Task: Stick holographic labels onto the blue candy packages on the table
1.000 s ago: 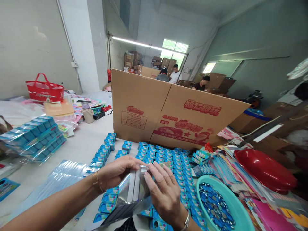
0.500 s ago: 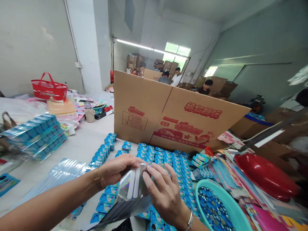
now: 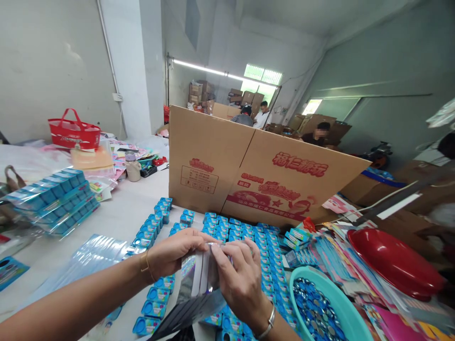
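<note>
My left hand [image 3: 179,252] pinches the top edge of a shiny silver packet [image 3: 190,274] that has two pale strips down its face. On the packet's other side, my right hand [image 3: 241,282] grips the same top edge, its fingers bent over it. The packet is tilted above the table, and its lower part looks dark with pale stripes. What is inside it, I cannot make out. Below and around both hands stand rows of small blue boxes [image 3: 154,308] with round dark-blue marks on top. Some of these boxes are hidden by my hands and the packet.
A tall cardboard carton [image 3: 209,151] stands behind the boxes. At right are a turquoise basin [image 3: 332,284] of blue discs, stacked printed cards and a red bowl [image 3: 394,263]. Clear bags [image 3: 95,255] and wrapped blue packs [image 3: 53,203] lie left. Several people work behind the carton.
The packet has tilted and shifted slightly right. My right hand has moved a little left along its top edge. A person in the background has moved to the right.
</note>
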Tool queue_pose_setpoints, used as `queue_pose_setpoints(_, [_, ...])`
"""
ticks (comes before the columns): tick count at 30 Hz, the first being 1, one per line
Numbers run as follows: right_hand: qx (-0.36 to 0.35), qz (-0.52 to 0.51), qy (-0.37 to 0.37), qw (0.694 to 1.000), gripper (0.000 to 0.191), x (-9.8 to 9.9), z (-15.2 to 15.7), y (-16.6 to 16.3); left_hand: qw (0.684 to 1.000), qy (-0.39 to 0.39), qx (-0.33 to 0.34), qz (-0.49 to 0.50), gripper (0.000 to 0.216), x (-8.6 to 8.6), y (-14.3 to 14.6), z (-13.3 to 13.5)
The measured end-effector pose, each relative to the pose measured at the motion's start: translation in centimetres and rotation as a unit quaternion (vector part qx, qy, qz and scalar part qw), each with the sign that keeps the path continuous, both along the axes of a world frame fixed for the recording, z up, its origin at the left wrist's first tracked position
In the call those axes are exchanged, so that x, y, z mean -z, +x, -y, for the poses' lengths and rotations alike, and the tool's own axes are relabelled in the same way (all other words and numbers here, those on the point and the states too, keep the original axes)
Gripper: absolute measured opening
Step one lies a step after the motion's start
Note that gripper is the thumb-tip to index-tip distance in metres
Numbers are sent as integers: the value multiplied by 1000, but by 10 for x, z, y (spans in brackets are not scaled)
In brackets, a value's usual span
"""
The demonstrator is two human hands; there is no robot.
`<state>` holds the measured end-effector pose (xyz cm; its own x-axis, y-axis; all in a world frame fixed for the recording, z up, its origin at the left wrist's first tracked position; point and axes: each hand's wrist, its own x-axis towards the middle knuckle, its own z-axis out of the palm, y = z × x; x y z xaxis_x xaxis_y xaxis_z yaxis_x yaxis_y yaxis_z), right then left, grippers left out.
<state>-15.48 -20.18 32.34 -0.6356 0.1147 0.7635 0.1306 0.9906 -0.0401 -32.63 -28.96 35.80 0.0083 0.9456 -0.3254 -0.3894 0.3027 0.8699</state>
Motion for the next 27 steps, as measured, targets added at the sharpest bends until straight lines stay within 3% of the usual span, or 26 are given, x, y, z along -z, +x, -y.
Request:
queue_pose_setpoints(8, [14,-26,-16,999,18,3,0,-3,1000,-11,-10,-3,38,5,-4,-3])
queue_pose_setpoints(13, [30,-61,-27,997,16,-9,5,23,1000,6,22,-18,34,23,-18,-31])
queue_pose_setpoints(16, [29,-82,-65,994,14,-11,8,56,998,30,45,-10,32,54,-29,-67])
queue_pose_setpoints(20, [77,-49,-246,965,11,-7,10,91,997,37,40,-55,30,117,-35,-122])
queue_pose_setpoints(24, [119,-3,-454,883,19,15,0,95,984,4,-37,-172,14,174,-23,-152])
queue_pose_setpoints(27, [125,-9,-572,811,25,49,-12,84,980,2,-81,-181,24,197,2,-145])
